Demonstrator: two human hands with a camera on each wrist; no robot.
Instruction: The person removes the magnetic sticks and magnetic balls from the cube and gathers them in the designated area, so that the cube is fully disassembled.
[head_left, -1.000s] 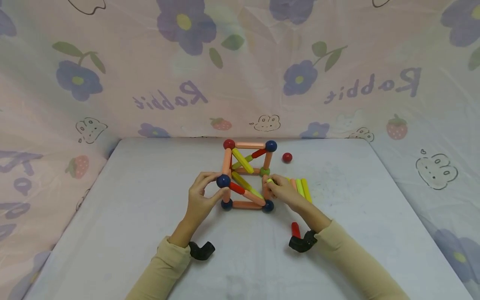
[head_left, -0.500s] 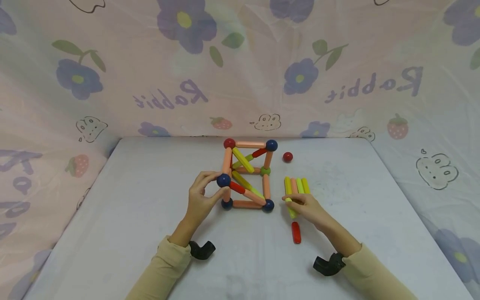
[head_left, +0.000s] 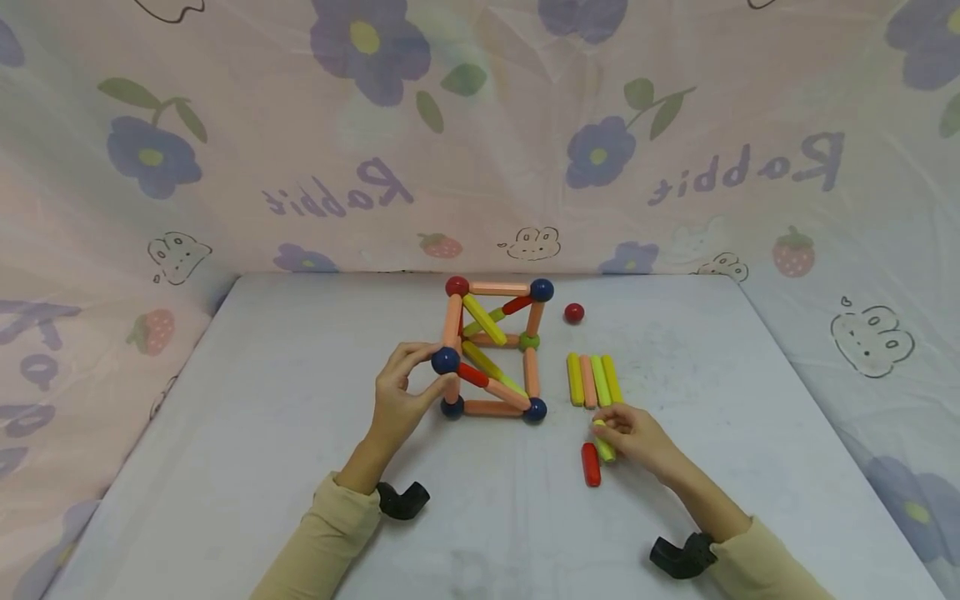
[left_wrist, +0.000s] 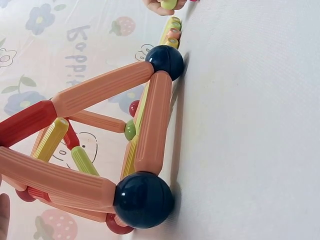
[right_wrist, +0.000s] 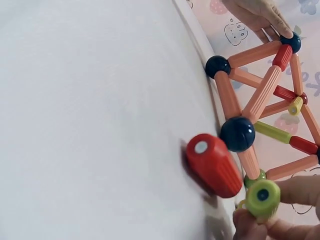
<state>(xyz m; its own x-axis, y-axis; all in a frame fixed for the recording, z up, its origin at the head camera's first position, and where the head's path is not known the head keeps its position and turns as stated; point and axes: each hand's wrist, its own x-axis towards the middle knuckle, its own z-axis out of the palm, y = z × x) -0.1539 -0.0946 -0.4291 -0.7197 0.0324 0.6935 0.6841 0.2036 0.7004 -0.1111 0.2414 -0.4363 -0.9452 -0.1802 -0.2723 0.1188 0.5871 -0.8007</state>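
A box-like frame of magnetic rods and balls (head_left: pixel 491 408) stands on the table, mostly peach rods with blue, red and green balls. My left hand (head_left: pixel 399 404) holds the blue ball (head_left: pixel 446 360) at its upper front left corner, between thumb and fingers. To the frame's right, my right hand (head_left: pixel 639 440) pinches a yellow-green magnetic rod (head_left: pixel 606 450); its round end (right_wrist: pixel 263 197) faces the right wrist camera. A loose yellow rod (head_left: pixel 483 320) juts from the red top ball (head_left: pixel 457 287) with its other end free.
Several rods (head_left: pixel 575 381) in yellow, peach and green lie in a row right of the frame. A red rod (head_left: pixel 591 465) lies just left of the right hand. Behind the row is a loose red ball (head_left: pixel 573 313). Patterned cloth (head_left: pixel 480 167) hangs behind the table.
My right hand has drawn back from the frame's right side, toward the front right, carrying the yellow-green rod past the row. The left hand keeps its place on the blue ball.
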